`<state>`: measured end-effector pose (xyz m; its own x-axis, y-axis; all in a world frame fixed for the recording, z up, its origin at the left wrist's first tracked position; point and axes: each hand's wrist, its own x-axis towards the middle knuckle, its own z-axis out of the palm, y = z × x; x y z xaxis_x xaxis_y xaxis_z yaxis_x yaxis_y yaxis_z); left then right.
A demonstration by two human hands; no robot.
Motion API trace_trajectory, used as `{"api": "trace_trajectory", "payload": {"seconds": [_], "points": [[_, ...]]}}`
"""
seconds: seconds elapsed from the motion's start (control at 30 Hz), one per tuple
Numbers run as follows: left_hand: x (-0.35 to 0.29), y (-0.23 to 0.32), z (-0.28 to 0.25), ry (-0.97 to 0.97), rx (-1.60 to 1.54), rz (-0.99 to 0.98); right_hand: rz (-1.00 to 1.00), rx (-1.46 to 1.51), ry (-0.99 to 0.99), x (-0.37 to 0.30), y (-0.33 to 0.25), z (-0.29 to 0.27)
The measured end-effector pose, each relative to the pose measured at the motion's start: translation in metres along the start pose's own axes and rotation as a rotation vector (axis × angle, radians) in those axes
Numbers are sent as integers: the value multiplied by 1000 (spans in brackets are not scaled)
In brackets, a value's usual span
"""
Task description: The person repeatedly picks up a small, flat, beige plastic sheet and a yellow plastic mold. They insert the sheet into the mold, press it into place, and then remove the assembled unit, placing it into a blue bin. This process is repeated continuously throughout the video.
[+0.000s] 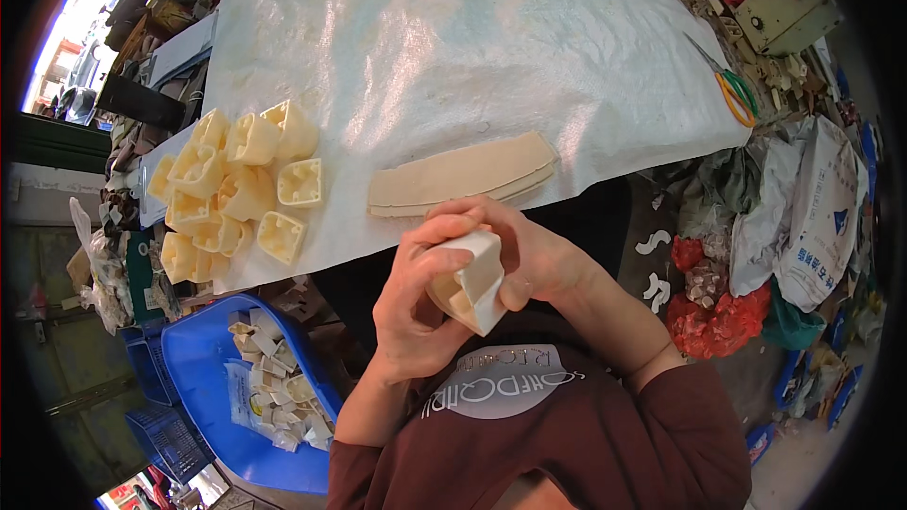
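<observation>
My left hand (416, 307) and my right hand (540, 260) both hold a small hollow cream-coloured piece (484, 276) in front of my chest. The piece has a pale, angular outer wall and an open inside. My left fingers curl round its left side and top, while my right thumb presses its right side. Just beyond my hands, curved beige strips (453, 175) lie stacked at the near edge of the table. To the left is a heap of pale yellow hollow corner-shaped pieces (248, 194), several of them with their open sides up.
A white sheet (453, 47) covers the table. Scissors with orange and green handles (737, 94) lie at its right edge. A blue tub (194, 368) of small pale pieces stands at lower left. Plastic bags (803, 217) crowd the right side, beneath a greenish machine box (789, 9).
</observation>
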<state>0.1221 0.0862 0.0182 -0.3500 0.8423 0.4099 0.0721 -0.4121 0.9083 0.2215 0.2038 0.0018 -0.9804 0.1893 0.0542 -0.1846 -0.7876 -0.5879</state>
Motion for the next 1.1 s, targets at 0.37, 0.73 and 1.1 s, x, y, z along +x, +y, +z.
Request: {"api": "trace_trajectory", "payload": {"seconds": [0.37, 0.73, 1.1], "points": [[0, -18, -23, -145, -335, -82, -53, -282, 94, -3, -7, 3], [-1, -2, -2, 90, -145, -269, -112, -544, 127, 2, -14, 22], [0, -15, 4, 315, -88, -222, -358, -852, 181, 6, 12, 14]]}}
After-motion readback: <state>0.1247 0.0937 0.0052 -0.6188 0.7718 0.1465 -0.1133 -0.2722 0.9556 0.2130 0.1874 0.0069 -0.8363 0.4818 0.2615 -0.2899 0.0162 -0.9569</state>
